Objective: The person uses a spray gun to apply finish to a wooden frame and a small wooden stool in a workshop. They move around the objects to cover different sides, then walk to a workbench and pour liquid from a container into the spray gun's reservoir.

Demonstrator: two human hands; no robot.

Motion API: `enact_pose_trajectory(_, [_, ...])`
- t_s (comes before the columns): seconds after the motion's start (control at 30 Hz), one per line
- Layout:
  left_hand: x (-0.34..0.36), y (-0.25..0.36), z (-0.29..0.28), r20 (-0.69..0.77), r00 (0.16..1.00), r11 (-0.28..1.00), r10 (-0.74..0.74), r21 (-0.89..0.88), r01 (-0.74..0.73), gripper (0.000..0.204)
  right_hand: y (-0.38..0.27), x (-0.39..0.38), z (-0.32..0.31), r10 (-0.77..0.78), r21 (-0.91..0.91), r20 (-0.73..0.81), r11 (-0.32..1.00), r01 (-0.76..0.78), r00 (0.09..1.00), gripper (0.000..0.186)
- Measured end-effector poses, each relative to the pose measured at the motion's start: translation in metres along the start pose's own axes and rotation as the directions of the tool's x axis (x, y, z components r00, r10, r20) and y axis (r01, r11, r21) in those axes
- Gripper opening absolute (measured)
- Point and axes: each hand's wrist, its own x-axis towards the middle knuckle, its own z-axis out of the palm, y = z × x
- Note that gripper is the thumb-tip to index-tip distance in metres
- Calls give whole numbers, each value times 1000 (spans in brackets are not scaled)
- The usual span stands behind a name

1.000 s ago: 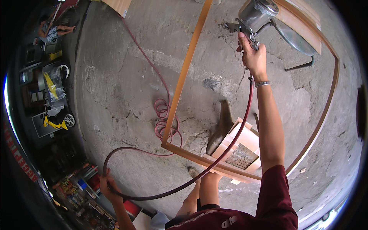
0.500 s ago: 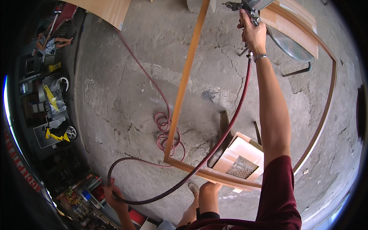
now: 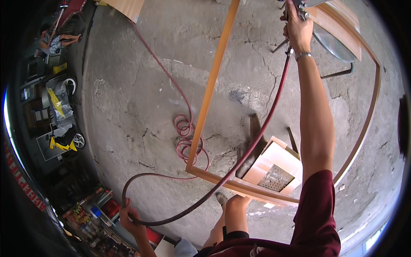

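Observation:
My right hand (image 3: 299,35) is closed around the handle of a metal spray gun (image 3: 303,13), at the top edge of the view, which cuts off part of the gun. A dark red air hose (image 3: 274,112) runs from the gun's base, sags across the near side and loops to the lower left. There my left hand (image 3: 129,218) is wrapped around the hose. Between and beyond my hands lies a large wooden frame (image 3: 210,88), raised above the floor. My right arm reaches over it, with the gun near its far right part.
Coiled hose (image 3: 184,147) lies on the cracked concrete floor (image 3: 141,107). Cardboard (image 3: 263,160) on a support sits under the frame's near side; a metal-legged stool (image 3: 336,47) stands at far right. A wooden panel (image 3: 128,7), a yellow motorbike (image 3: 62,143) and a seated person (image 3: 53,43) are left.
My right hand has moved right and slightly farther away with the spray gun, drawing the hose along. My left hand keeps its hold, nearly still. The view has shifted a little.

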Motion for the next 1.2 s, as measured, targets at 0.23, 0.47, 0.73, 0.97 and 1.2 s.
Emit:
enact_pose_trajectory(0.23, [-29, -36, -15, -28, 999, 991, -25, -130, 21, 32, -3, -136, -50, 123, -191, 190, 978, -86, 974, 58])
enact_pose_trajectory(0.47, [-70, -71, -17, -33, 999, 986, -42, -163, 36, 35, -9, -280, -86, 207, -196, 307, 969, -151, 929, 51])
enact_pose_trajectory(0.73, [-133, -141, -11, -18, 989, 977, -146, -159, 141, 31, 0, -442, -134, 84, -323, 505, 941, 98, 859, 45])
enact_pose_trajectory(0.97, [-186, -198, 39, 109, 983, 969, -149, -182, 167, 30, -70, -525, -202, 323, -328, 587, 933, -147, 743, 32])
enact_pose_trajectory(1.2, [-293, -229, 60, 309, 945, 975, -105, -153, 159, 9, -125, -508, -248, 200, -273, 354, 956, -104, 914, 26])
